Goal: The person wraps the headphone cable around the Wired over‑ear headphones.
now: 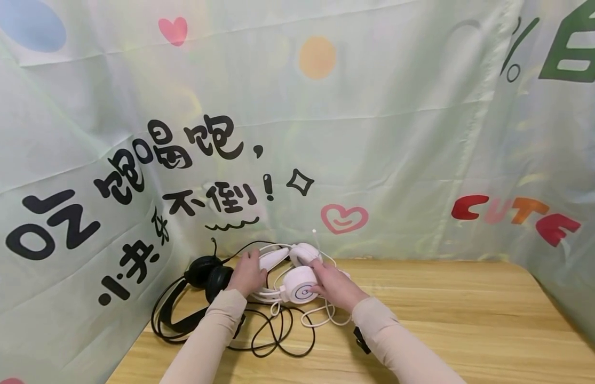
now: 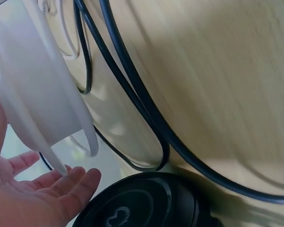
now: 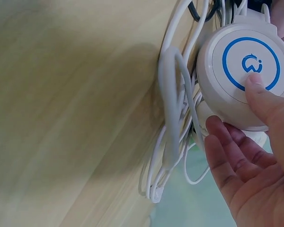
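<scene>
A pair of white headphones (image 1: 292, 280) is between both hands at the back of the table. My left hand (image 1: 248, 273) holds its wide headband (image 2: 35, 71), the thumb on one side and the fingers bent under the band's end. With the thumb on the blue-ringed face of one ear cup (image 3: 215, 71), my right hand (image 1: 338, 285) grips that cup, its other fingers around the edge. Black headphones (image 1: 201, 271) lie just left of the left hand; a black ear cup (image 2: 146, 203) shows below the fingers in the left wrist view.
Loops of black cable (image 1: 283, 349) spread over the wooden table (image 1: 446, 320) in front of the headphones. A white cable (image 3: 170, 109) hangs in loops beside the white ear cup. Printed fabric (image 1: 398, 133) encloses the table at the back and sides.
</scene>
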`<state>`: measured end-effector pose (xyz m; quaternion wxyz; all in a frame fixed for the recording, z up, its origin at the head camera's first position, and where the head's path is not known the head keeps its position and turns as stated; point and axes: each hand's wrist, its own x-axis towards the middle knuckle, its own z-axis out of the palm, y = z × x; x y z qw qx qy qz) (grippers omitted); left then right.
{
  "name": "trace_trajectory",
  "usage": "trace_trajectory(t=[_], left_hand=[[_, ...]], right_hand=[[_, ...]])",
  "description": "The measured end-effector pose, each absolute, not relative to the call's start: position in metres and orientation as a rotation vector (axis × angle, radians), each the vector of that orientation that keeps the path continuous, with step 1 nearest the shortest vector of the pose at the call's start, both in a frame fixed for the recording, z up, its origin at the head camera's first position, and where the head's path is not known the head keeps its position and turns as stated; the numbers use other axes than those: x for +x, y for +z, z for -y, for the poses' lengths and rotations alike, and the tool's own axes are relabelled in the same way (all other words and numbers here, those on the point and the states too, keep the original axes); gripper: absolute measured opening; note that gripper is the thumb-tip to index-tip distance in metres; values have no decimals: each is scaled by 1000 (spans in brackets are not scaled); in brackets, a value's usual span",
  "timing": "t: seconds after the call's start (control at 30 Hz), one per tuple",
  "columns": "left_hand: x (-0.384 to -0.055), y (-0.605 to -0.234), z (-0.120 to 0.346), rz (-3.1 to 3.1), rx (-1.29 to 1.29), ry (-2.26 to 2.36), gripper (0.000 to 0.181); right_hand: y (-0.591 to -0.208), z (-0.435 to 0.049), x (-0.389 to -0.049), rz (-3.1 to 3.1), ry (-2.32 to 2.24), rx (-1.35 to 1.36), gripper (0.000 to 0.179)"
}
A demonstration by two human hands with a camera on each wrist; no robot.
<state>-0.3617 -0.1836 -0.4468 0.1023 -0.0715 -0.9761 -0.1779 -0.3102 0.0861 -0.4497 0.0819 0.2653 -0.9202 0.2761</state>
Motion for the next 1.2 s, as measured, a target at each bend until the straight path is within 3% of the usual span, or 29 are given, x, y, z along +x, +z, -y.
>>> trace_trajectory(t=[0.37, 0.63, 0.9, 1.2], left_hand=[[-362, -448, 189, 2900, -60, -804, 69], [-357, -448, 190, 2887, -19, -855, 64], [-355, -449, 184, 2936, 16, -863, 75], [-348, -447, 175, 2955, -19, -893, 68]], right_hand=[[-453, -95, -304, 2738, 844, 809, 43], [-455, -104, -297, 2670, 836, 860, 41], [-458, -113, -292, 2691, 837, 839, 43], [-459, -124, -283, 2640, 802, 881, 43]])
